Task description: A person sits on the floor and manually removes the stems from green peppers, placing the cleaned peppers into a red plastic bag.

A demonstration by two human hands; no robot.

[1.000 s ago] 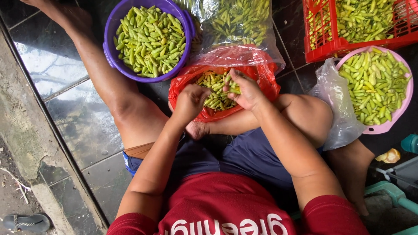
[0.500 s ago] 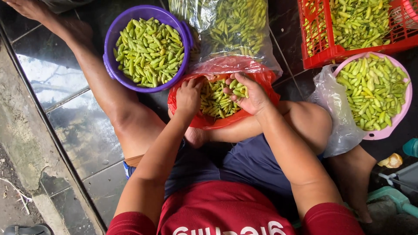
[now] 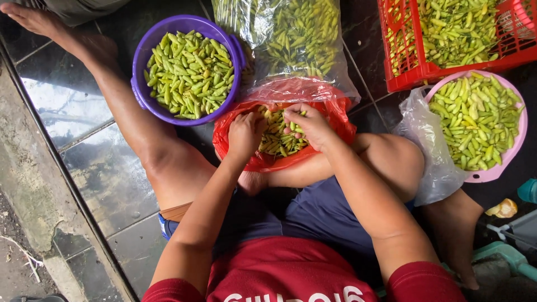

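Left hand: curled low over the near left of the red bag, fingers bunched narrow among the chillies; impossible to tell whether one is actually pinched.
Right hand: resting on the bag's far right side, fingertips drawn together as if on a single chilli, though the chilli itself is hidden under them.
Red bag: open-mouthed, propped on the bent leg just in front of the body, rim rolled outward.
Chillies in the bag: small heap of green pods, lying between the two hands.
Purple bowl: on the floor to the left, touching the outstretched leg, near full of green chillies.
Clear sack: just beyond the red bag, packed with more pods.
Pink bowl: well to the right, heaped, with a clear plastic liner spilling over its near edge.
Red crate: top right, also full.
Working well, as judged: best to keep the bag's mouth spread and steady on the leg, take one pod at a time, keep wrists low, avoid tipping the rim toward the floor.
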